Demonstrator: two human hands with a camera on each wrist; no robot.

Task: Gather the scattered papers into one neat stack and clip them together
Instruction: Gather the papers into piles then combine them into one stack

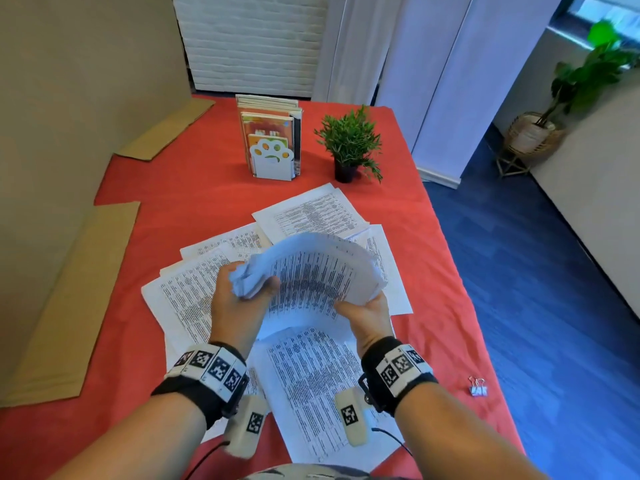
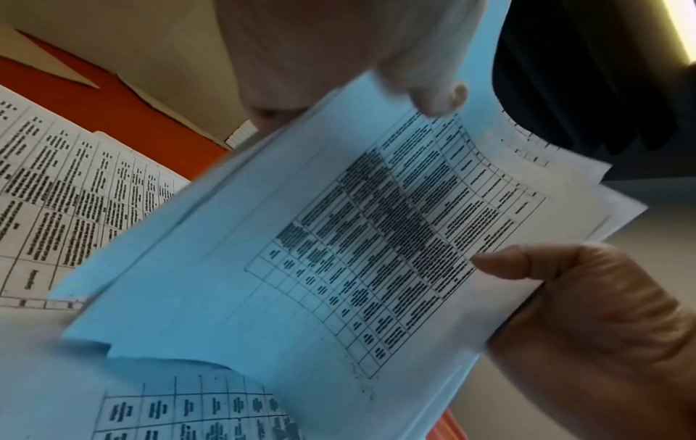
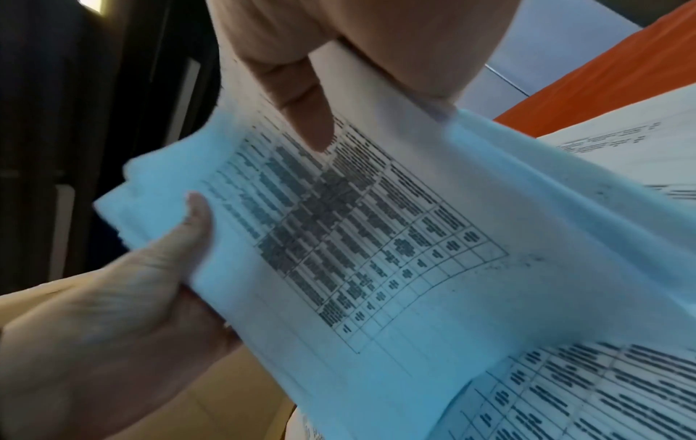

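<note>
Red tablecloth (image 1: 408, 216), paw-shaped book holder (image 1: 272, 157) with books, small potted plant (image 1: 349, 143), cardboard sheets (image 1: 69, 299).

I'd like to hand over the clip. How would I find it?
Start at the red tablecloth and follow its right edge toward the person. The binder clip lies alone there, right of the right hand: small, silver-handled, clear of the papers.

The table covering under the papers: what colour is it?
Red-orange, plain, no pattern: the table covering shows best in the head view.

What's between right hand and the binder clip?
Head view: from right hand to binder clip, only one loose sheet's corner, then bare red cloth.
</note>
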